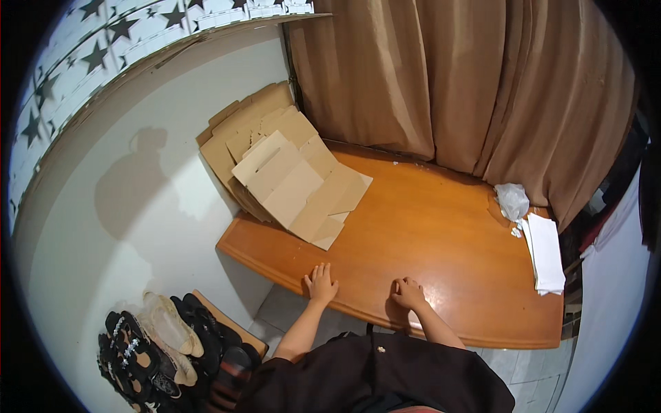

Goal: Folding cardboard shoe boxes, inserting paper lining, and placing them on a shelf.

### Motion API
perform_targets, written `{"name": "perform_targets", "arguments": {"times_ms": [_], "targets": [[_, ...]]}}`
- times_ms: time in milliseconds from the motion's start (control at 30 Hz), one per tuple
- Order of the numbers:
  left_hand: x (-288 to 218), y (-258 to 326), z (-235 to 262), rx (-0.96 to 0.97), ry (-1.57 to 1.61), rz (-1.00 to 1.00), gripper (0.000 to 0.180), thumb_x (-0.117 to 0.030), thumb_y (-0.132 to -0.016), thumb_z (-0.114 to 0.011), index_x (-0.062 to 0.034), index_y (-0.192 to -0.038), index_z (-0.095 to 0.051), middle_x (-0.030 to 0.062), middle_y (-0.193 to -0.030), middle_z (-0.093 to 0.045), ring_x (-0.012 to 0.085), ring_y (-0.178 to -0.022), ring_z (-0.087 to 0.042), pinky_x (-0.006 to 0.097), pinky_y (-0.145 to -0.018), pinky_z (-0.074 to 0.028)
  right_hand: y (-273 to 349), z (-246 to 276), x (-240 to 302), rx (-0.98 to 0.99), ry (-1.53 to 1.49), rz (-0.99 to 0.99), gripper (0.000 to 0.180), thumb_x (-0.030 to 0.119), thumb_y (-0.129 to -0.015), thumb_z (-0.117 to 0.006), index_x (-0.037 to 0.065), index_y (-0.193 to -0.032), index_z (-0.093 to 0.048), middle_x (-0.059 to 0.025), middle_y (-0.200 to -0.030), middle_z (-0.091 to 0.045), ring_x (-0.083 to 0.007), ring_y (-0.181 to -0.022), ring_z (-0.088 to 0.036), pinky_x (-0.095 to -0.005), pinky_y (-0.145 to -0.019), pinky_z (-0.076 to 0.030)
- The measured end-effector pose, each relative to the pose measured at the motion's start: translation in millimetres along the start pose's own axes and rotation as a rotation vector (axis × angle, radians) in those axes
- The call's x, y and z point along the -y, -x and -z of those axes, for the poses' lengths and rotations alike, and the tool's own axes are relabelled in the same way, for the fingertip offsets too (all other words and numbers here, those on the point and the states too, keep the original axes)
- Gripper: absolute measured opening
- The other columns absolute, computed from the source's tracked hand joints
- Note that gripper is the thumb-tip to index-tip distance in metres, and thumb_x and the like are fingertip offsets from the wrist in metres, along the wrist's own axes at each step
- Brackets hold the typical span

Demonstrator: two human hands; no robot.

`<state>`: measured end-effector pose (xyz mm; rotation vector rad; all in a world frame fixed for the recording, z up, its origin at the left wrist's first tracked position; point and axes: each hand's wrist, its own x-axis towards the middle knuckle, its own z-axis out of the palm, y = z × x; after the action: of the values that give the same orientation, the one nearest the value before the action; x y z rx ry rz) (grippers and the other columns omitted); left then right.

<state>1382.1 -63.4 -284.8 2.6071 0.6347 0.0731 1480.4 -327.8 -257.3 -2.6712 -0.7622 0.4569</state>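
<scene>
My left hand (321, 283) lies flat on the wooden table (441, 227), palm down with the fingers spread, close to the near edge. My right hand (409, 294) rests on the same surface a little to the right, its fingers curled under so the knuckles touch the wood; it holds nothing. Both hands are well apart from everything else on the tabletop.

The table is orange-brown, glossy, with a rounded near edge, and it catches a bright patch of light just beside my right hand. At its far left corner sits a pile of flattened cardboard boxes (289, 175), unfolded blanks lying one over another, the lower ones leaning against the white wall (138, 199). At the far right edge lies a stack of white paper sheets (545, 251), and just beyond it a crumpled piece of white paper (512, 199). A few tiny white scraps lie near the back of the table.

Brown curtains (468, 89) hang behind the table in long folds. High on the left runs a white panel printed with dark stars (89, 48). My shadow falls on the wall. Down at the lower left, on the pale tiled floor, several pairs of shoes (162, 344) are packed together, dark sandals and light flat ones, beside a brown board.
</scene>
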Motion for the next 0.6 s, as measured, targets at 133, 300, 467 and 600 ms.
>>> {"name": "perform_targets", "arguments": {"times_ms": [133, 300, 467, 600], "targets": [[0, -57, 1, -0.115, -0.090, 0.058, 0.064, -0.027, -0.080, -0.059, -0.0077, -0.136, -0.034, 0.0111, -0.142, -0.032, 0.0270, -0.135, -0.023, 0.060, -0.105, -0.014, -18, -3, -24, -0.053, -0.017, -0.009, 0.052, 0.034, -0.074, -0.063, 0.015, -0.121, -0.051, -0.0158, -0.118, -0.051, -0.0334, -0.109, -0.050, -0.0459, -0.091, -0.041], [10, -116, 10, -0.192, -0.043, 0.187, 0.065, -0.028, -0.080, -0.060, -0.0065, -0.135, -0.034, 0.0138, -0.143, -0.029, 0.0279, -0.135, -0.021, 0.061, -0.105, -0.011, -21, 8, -43, -0.090, -0.260, -0.026, 0.048, 0.029, -0.075, -0.062, 0.012, -0.118, -0.053, -0.0163, -0.113, -0.052, -0.0308, -0.098, -0.056, -0.0379, -0.083, -0.047], [9, -147, 8, -0.040, -0.037, 0.248, 0.070, -0.039, -0.083, -0.055, -0.0125, -0.141, -0.027, 0.0113, -0.149, -0.018, 0.0270, -0.138, -0.011, 0.062, -0.105, -0.001, -20, 33, -56, -0.113, -0.367, -0.114, 0.045, 0.026, -0.076, -0.061, 0.008, -0.116, -0.054, -0.0166, -0.110, -0.053, -0.0300, -0.094, -0.057, -0.0371, -0.082, -0.048], [8, -139, -13, 0.013, -0.109, 0.168, 0.060, -0.037, -0.089, -0.044, -0.0151, -0.142, -0.027, 0.0075, -0.150, -0.016, 0.0269, -0.139, -0.009, 0.067, -0.101, 0.004, -19, 26, -65, -0.243, -0.470, -0.123, 0.041, 0.021, -0.077, -0.061, 0.005, -0.114, -0.055, -0.0161, -0.103, -0.054, -0.0263, -0.088, -0.058, -0.0342, -0.079, -0.048]]}}
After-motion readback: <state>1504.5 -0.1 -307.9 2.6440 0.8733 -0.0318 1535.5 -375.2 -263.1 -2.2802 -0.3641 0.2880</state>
